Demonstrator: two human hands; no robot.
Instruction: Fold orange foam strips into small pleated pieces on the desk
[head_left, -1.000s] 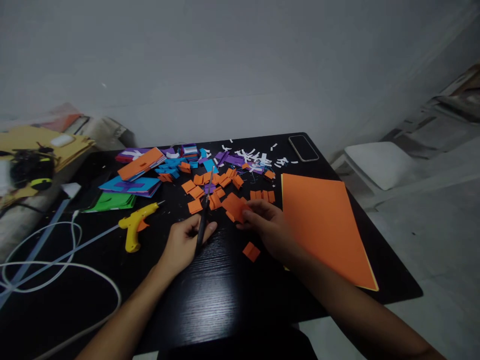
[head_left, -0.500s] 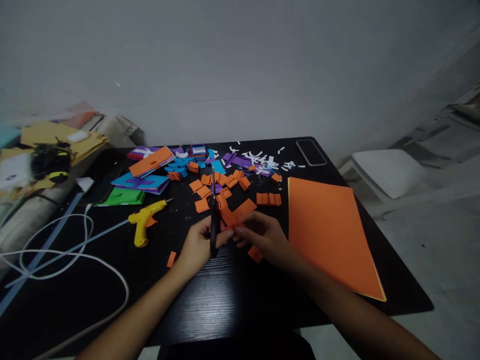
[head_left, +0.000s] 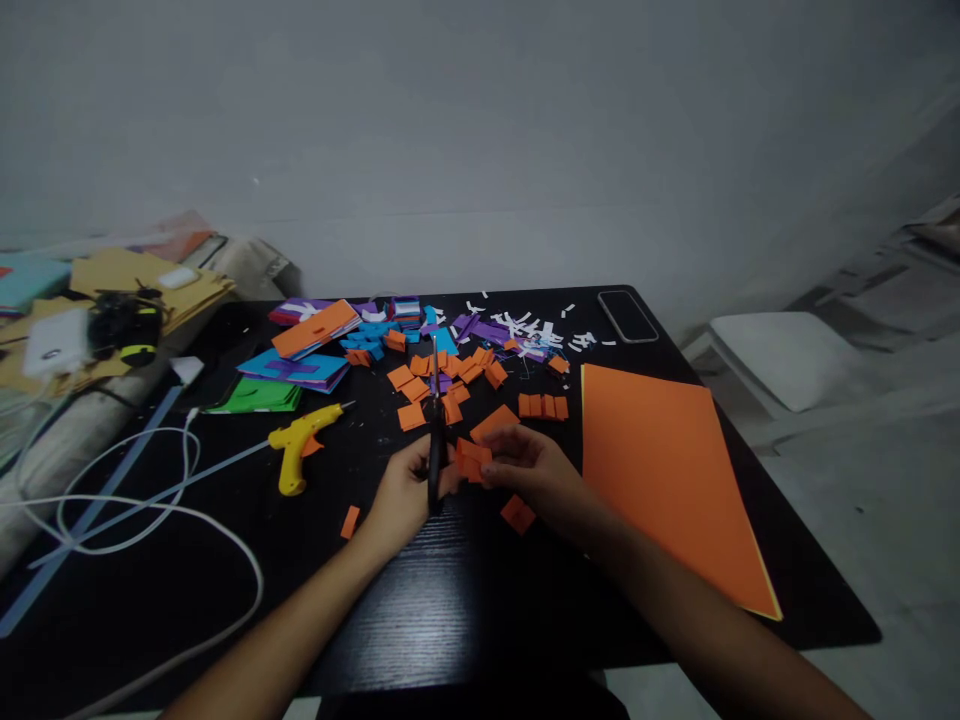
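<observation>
My left hand (head_left: 405, 492) is closed around the black-handled scissors (head_left: 436, 430), whose blades point away from me. A small folded orange paper piece (head_left: 474, 460) is pinched by my right hand (head_left: 531, 462), just right of the scissors. The left fingertips are close to the piece's left edge; whether they touch it is unclear. Beyond the hands lie many small orange pieces (head_left: 411, 416), some folded. A larger orange strip (head_left: 494, 421) rests behind my right fingers, and another orange piece (head_left: 518, 514) lies below them.
On the left are a yellow glue gun (head_left: 294, 450), a looped white cable (head_left: 225, 530) and stacked coloured papers (head_left: 300, 368). White scraps (head_left: 525, 327) and a phone (head_left: 628, 316) lie at the back. Large orange sheets (head_left: 660, 460) cover the black table's (head_left: 825, 600) right side.
The orange piece between my hands has turned and now shows its folded face. My right hand has shifted slightly. The whole view has moved a little, with things appearing further right and lower.
</observation>
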